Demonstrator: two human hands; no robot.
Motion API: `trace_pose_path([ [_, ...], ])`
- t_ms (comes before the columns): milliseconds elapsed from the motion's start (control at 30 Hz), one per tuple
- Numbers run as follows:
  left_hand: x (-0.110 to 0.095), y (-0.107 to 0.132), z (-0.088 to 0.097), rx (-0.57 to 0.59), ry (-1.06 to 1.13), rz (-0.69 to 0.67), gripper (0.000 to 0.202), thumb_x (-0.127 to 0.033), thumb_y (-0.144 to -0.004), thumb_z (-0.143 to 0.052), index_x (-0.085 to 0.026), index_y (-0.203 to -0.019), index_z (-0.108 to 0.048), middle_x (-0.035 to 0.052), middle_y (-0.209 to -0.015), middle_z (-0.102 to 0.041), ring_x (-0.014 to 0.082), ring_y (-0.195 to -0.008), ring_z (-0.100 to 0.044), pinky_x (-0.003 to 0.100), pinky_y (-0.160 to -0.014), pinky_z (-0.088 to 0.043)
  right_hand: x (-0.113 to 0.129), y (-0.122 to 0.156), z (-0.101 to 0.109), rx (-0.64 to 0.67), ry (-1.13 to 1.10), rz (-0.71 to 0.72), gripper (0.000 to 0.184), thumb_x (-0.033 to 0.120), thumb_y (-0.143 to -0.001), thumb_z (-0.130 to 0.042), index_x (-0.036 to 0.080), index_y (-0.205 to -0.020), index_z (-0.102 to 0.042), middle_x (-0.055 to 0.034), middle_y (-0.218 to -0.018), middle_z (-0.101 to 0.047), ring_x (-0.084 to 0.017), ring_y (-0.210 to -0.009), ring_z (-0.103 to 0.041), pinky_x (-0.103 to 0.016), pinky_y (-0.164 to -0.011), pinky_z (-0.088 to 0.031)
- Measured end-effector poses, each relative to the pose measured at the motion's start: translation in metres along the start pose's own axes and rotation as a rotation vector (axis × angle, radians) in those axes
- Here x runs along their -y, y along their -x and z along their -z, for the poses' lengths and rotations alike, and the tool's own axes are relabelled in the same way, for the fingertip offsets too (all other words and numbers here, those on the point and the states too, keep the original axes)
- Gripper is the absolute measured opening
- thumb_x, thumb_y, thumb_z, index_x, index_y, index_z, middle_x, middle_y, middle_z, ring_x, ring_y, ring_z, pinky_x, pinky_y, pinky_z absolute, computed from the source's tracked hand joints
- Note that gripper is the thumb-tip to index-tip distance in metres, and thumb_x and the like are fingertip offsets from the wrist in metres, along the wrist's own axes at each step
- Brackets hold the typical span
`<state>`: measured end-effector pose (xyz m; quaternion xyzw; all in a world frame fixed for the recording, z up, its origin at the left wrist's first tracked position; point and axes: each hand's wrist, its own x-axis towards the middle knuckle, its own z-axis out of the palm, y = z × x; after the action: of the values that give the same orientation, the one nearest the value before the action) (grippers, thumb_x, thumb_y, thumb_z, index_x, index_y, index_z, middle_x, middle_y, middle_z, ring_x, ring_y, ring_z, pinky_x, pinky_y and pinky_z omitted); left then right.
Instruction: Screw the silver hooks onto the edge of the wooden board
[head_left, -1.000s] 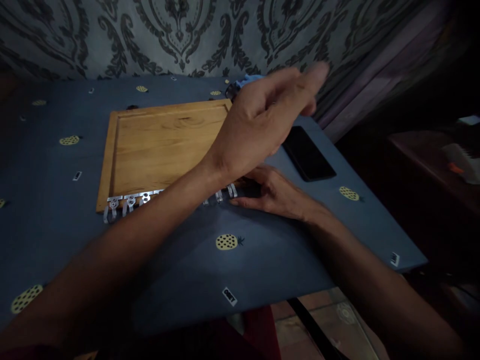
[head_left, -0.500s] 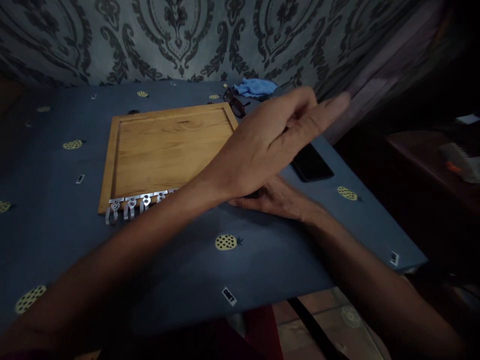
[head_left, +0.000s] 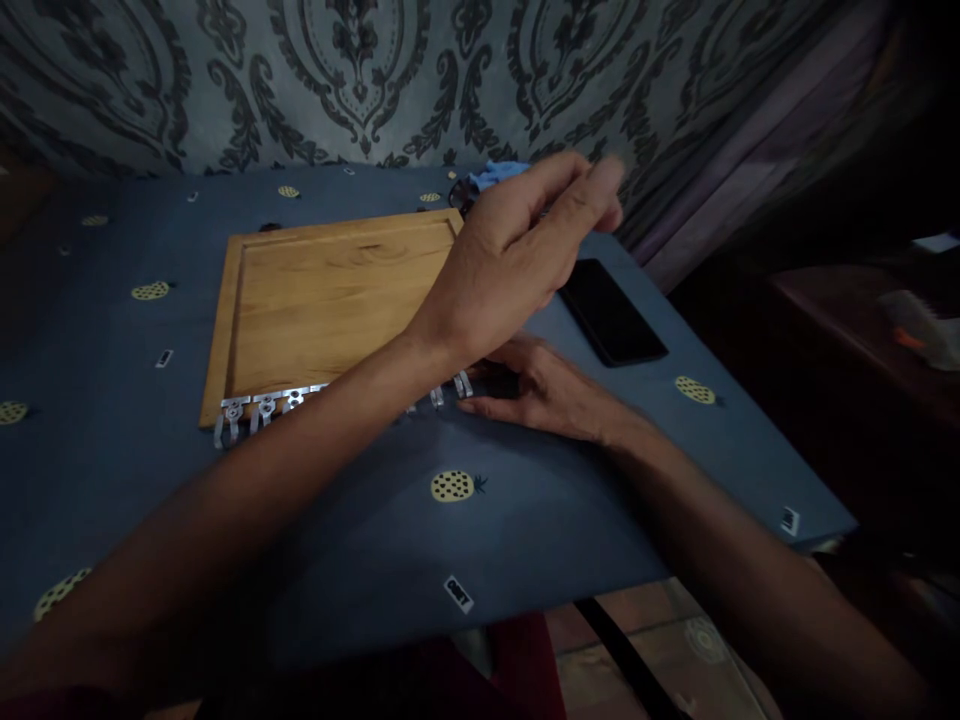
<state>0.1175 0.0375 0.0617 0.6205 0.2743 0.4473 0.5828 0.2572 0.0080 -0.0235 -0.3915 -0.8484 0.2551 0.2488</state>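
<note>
My left hand [head_left: 502,270] hovers above the right edge of a wooden board [head_left: 330,295], arm crossing the table diagonally. Its fingers stretch loosely to the right, the tips smeared, and nothing shows in them. My right hand [head_left: 547,390] lies flat on the blue cloth-covered table [head_left: 112,450], fingertips at the right end of a metal rail of hooks [head_left: 259,408]. This rail runs along the board's near edge, and my left forearm hides its middle. A dark patch sits under my right fingers; I cannot make out what it is.
A black phone [head_left: 611,310] lies face up to the right of the board. Dark-framed glasses [head_left: 459,195] and a blue rag [head_left: 499,172] sit at the back near the patterned wall. The table's edge drops off at right and front.
My left hand swung right and down over the phone half a second ago, then came back up and left above the board's corner. My right hand stayed put.
</note>
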Motion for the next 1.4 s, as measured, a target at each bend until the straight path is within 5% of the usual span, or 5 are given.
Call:
trace_pose_path([
  [467, 0.005, -0.004, 0.004, 0.018, 0.126, -0.012, 0.04, -0.018, -0.103, -0.053, -0.022, -0.064, -0.052, -0.0081, -0.045, -0.031, 0.0068, -0.044, -0.03, 0.024, -0.047, -0.028, -0.005, 0.001, -0.003, -0.039, 0.099, 0.078, 0.034, 0.046, -0.091, -0.072, 0.016, -0.107, -0.069, -0.0108, -0.102, -0.07, -0.026, -0.096, -0.064, -0.042, -0.085, -0.055],
  [633, 0.009, -0.003, 0.005, 0.007, 0.096, -0.023, 0.042, -0.032, -0.105, -0.053, -0.022, -0.064, -0.052, -0.0073, -0.048, -0.032, 0.0075, -0.047, -0.029, 0.023, -0.049, -0.032, -0.004, 0.001, -0.003, -0.039, 0.117, 0.102, 0.032, 0.045, -0.093, -0.07, 0.015, -0.103, -0.069, -0.0105, -0.099, -0.068, -0.026, -0.096, -0.063, -0.041, -0.085, -0.054],
  [967, 0.001, 0.003, -0.002, -0.142, 0.058, 0.028, 0.041, -0.027, -0.106, -0.05, -0.021, -0.067, -0.043, -0.0085, -0.052, -0.029, 0.0058, -0.047, -0.021, 0.023, -0.048, -0.023, -0.005, 0.001, -0.002, -0.013, 0.101, 0.089, 0.035, 0.05, -0.095, -0.066, 0.016, -0.102, -0.069, -0.0113, -0.101, -0.07, -0.028, -0.101, -0.064, -0.044, -0.089, -0.054],
  [1267, 0.007, -0.012, 0.017, 0.339, 0.083, 0.038, 0.042, -0.044, -0.105, -0.052, -0.018, -0.072, -0.055, -0.0081, -0.049, -0.029, 0.0042, -0.044, -0.024, 0.024, -0.045, -0.016, -0.006, 0.002, -0.001, -0.003, 0.128, 0.07, 0.042, 0.053, -0.094, -0.066, 0.014, -0.109, -0.071, -0.0143, -0.11, -0.069, -0.029, -0.106, -0.063, -0.045, -0.092, -0.054],
  [1400, 0.003, -0.004, 0.015, 0.134, -0.043, 0.031, 0.042, -0.04, -0.106, -0.051, -0.019, -0.07, -0.049, -0.007, -0.053, -0.034, 0.005, -0.047, -0.031, 0.022, -0.046, -0.025, -0.004, 0.001, -0.001, -0.008, 0.116, 0.077, 0.038, 0.05, -0.093, -0.068, 0.015, -0.109, -0.07, -0.0137, -0.109, -0.07, -0.029, -0.104, -0.064, -0.045, -0.092, -0.054],
])
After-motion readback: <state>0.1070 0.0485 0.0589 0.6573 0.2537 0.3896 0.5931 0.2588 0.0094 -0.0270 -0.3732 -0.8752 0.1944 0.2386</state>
